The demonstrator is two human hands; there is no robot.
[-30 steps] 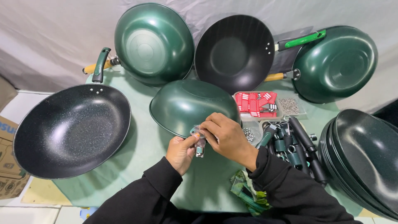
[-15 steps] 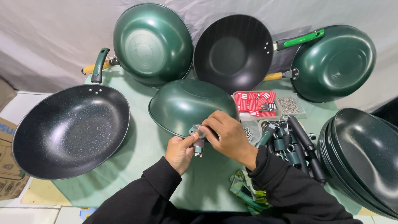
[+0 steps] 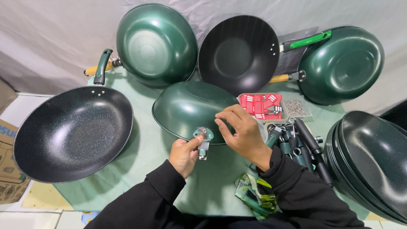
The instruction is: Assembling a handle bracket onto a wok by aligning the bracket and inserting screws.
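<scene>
A green wok lies upside down on the pale green cloth in front of me. My left hand holds a small metal handle bracket against the wok's near rim. Just to the right of the bracket, my right hand has its fingertips pinched together over the rim. What the fingertips pinch is too small to tell. Both sleeves are black.
A speckled black wok with a green handle lies at left. Three woks lean on the back cloth. Dark woks are stacked at right. A tray of red packets, small screws, dark handles and green wrappers lie nearby.
My right hand has lifted off the bracket and moved slightly right, so the bracket in my left hand is now uncovered. The wok has not moved.
</scene>
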